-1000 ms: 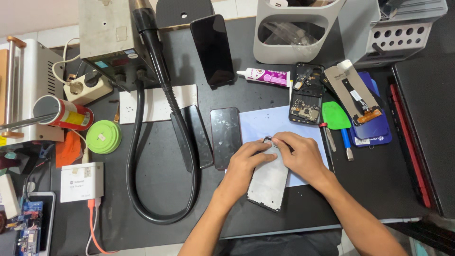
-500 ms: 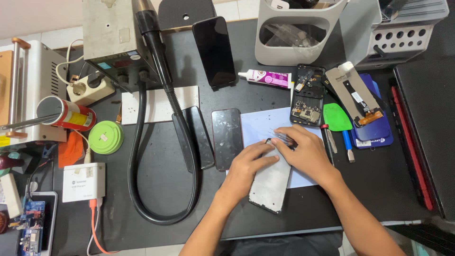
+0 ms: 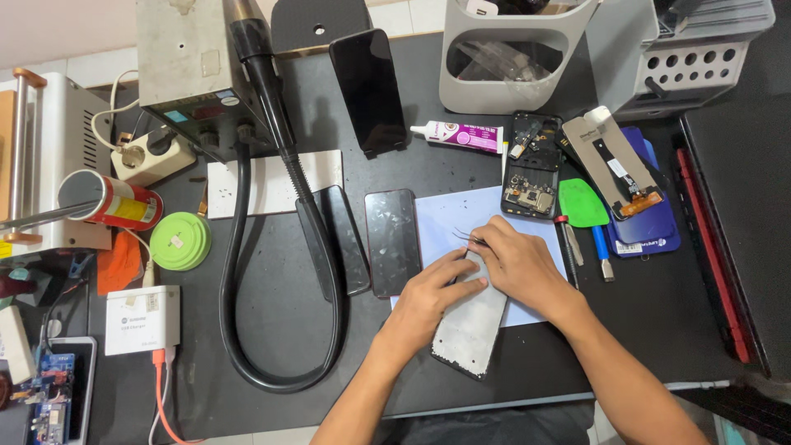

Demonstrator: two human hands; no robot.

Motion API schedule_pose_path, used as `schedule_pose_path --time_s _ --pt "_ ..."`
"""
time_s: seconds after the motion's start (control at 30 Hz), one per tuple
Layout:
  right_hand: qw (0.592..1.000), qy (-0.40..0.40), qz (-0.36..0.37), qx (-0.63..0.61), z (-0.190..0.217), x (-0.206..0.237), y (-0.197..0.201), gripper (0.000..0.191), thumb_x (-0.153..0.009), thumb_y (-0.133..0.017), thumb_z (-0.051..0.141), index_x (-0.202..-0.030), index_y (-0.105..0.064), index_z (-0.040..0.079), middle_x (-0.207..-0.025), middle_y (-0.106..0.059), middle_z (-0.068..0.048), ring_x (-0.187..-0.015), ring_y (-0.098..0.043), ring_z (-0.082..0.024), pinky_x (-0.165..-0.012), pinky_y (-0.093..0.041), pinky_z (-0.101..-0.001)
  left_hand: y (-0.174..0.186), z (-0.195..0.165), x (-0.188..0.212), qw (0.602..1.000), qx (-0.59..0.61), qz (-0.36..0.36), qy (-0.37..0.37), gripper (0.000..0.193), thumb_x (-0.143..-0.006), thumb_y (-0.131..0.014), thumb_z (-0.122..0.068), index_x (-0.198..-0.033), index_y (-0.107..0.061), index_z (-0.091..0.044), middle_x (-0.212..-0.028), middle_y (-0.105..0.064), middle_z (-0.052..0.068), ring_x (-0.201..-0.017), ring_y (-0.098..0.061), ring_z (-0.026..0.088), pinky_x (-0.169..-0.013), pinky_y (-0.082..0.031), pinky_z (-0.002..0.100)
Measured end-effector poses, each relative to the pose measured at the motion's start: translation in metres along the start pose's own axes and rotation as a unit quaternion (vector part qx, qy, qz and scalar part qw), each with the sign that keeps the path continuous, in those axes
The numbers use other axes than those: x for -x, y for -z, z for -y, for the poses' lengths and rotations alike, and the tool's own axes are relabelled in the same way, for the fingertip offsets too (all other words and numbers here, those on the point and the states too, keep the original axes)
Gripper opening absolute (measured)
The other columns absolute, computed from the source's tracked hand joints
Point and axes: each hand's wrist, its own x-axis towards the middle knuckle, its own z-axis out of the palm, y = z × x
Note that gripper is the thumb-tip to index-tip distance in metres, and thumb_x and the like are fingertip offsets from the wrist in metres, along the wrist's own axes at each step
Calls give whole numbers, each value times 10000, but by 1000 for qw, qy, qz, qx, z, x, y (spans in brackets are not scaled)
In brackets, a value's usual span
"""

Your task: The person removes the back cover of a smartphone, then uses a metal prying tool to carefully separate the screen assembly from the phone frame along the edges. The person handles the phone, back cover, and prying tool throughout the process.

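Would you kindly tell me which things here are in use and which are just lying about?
In use: left hand and right hand on the grey phone panel; tweezers; pale blue mat.
Lying about: glue tube, green pick, black hose, green round tin.

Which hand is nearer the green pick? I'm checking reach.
Right. The right hand lies just left of the green pick; the left hand is farther left.

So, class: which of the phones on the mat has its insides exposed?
The opened phone beside the glue tube: circuit boards show, while the others show plain dark glass.
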Motion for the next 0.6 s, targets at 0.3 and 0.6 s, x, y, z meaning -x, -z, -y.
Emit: schedule_pose_path --time_s 0.3,0.6 --pt "1000 -30 -3 2 -4 5 -7 148 -951 -636 167 -1034 -622 45 -965 -633 -118 -786 -670 -365 -643 -499 -465 2 -3 -1 1000 12 -6 3 311 -879 -620 -40 -1159 -747 -89 -1273 -676 125 -1352 -599 363 -1045 -555 411" --pt "999 -23 -38 -16 -9 11 -13 155 -973 -568 92 -1097 -551 1 -1016 -613 -181 -827 -659 -414 -678 -502 -483 6 -8 -5 999 15 -22 -20 311 -850 -618 -1 -1126 -743 -72 -1291 -674 109 -1327 -627 360 -1040 -567 400"
